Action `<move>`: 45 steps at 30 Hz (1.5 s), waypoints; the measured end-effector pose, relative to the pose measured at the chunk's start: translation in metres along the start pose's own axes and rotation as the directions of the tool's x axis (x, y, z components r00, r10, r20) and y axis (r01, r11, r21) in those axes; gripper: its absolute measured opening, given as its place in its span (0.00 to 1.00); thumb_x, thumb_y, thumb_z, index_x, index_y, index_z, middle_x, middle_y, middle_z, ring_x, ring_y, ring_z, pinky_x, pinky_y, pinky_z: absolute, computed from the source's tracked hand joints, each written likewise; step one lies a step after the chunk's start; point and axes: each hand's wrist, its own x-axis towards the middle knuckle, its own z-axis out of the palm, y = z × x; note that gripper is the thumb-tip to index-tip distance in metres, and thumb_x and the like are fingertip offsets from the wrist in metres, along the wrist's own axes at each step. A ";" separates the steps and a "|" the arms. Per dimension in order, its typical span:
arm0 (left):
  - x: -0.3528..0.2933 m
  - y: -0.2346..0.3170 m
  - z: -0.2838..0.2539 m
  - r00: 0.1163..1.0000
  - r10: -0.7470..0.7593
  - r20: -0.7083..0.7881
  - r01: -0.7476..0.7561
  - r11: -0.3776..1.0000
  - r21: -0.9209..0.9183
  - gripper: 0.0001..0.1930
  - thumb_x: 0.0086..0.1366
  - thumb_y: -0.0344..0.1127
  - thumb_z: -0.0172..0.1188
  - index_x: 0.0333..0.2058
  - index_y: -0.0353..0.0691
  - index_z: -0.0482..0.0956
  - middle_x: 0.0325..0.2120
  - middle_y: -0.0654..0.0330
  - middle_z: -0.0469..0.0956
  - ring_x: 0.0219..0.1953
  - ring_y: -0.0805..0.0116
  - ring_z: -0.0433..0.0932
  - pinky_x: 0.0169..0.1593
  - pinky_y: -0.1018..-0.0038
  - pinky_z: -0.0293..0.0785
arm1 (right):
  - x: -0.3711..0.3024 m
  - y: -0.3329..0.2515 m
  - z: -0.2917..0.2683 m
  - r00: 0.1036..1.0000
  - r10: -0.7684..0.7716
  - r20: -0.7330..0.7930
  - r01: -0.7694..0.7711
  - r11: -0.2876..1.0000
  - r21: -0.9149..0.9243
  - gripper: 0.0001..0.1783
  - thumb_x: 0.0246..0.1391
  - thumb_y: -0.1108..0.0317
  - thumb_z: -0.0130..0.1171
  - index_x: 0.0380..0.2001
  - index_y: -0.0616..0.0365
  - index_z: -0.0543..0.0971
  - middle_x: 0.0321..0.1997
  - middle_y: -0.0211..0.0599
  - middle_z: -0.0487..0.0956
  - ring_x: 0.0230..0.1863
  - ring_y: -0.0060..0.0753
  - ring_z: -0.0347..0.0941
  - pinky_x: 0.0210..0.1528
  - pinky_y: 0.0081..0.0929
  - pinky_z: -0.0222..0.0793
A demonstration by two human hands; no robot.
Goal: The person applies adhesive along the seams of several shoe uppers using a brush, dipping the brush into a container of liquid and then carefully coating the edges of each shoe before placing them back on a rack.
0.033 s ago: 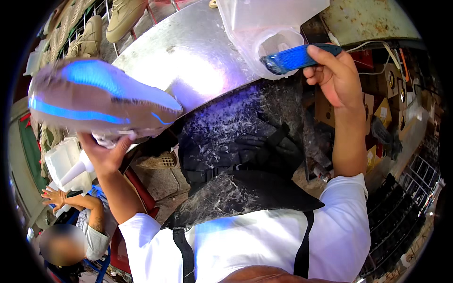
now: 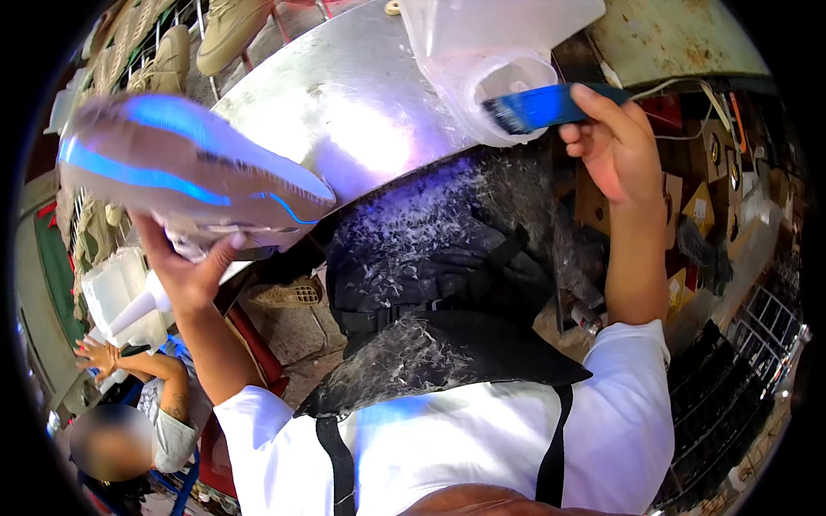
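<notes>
A brown shoe [image 2: 163,193] with blue-lit areas is held up on the left, its toe pointing right over the metal table edge. My left hand [image 2: 191,273] grips it from below around its pale, uneven underside; motion blurs the heel end. On the right, my right hand [image 2: 613,142] is closed around the handle of a flat brush [image 2: 544,107], thumb on top. The brush's dark bristles point left, in front of the round mouth of a translucent plastic container [image 2: 440,64]. Whether the bristles touch its rim, I cannot tell.
A shiny metal table [image 2: 284,107] curves ahead of me. Beige shoes [image 2: 228,39] stand on a rack at far left. Pale scraps cover my black apron [image 2: 413,224]. A co-worker [image 2: 168,413] sits at lower left. Cardboard boxes [image 2: 675,202] lie at right.
The brush and my right hand have shifted slightly right. The shoe has tilted a little in my left hand, its heel end moving slightly up and right.
</notes>
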 end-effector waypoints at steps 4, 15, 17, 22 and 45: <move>0.027 0.037 0.022 0.982 -0.164 0.096 0.189 0.897 -0.399 0.66 0.42 0.42 0.77 0.75 0.37 0.42 0.69 0.46 0.60 0.66 0.54 0.68 0.68 0.61 0.64 | -0.019 0.009 0.003 0.988 -0.124 -0.089 0.109 0.981 -0.161 0.16 0.60 0.68 0.64 0.44 0.71 0.78 0.30 0.46 0.83 0.27 0.34 0.81 0.26 0.27 0.75; 0.032 0.064 0.075 0.888 -0.161 0.431 0.436 0.594 -0.676 0.64 0.35 0.41 0.70 0.74 0.34 0.49 0.71 0.45 0.59 0.71 0.54 0.63 0.74 0.66 0.50 | -0.006 0.044 0.124 0.855 -0.420 0.306 0.215 0.822 0.528 0.20 0.68 0.67 0.55 0.53 0.76 0.75 0.44 0.59 0.83 0.43 0.48 0.84 0.50 0.43 0.83; 0.031 0.060 0.074 0.889 -0.130 0.438 0.422 0.602 -0.678 0.64 0.36 0.41 0.69 0.74 0.34 0.49 0.71 0.45 0.59 0.71 0.54 0.62 0.74 0.66 0.50 | -0.014 0.041 0.118 0.763 -0.550 0.339 0.482 0.834 0.268 0.20 0.68 0.68 0.56 0.55 0.76 0.75 0.45 0.58 0.83 0.44 0.48 0.84 0.50 0.43 0.82; 0.030 0.062 0.070 0.877 -0.155 0.455 0.460 0.542 -0.703 0.63 0.36 0.40 0.70 0.74 0.33 0.49 0.70 0.45 0.60 0.72 0.54 0.62 0.74 0.65 0.49 | -0.022 0.000 0.084 0.496 -0.443 0.747 0.531 0.835 0.144 0.18 0.54 0.75 0.68 0.47 0.71 0.81 0.43 0.64 0.84 0.47 0.56 0.84 0.48 0.42 0.84; 0.036 0.061 0.056 0.873 -0.174 0.456 0.432 0.710 -0.557 0.65 0.40 0.40 0.73 0.75 0.33 0.45 0.70 0.45 0.61 0.68 0.52 0.67 0.71 0.63 0.61 | -0.027 -0.006 0.097 0.430 -0.543 0.721 0.860 0.489 -0.144 0.19 0.54 0.68 0.67 0.44 0.70 0.79 0.35 0.56 0.84 0.29 0.44 0.84 0.32 0.33 0.81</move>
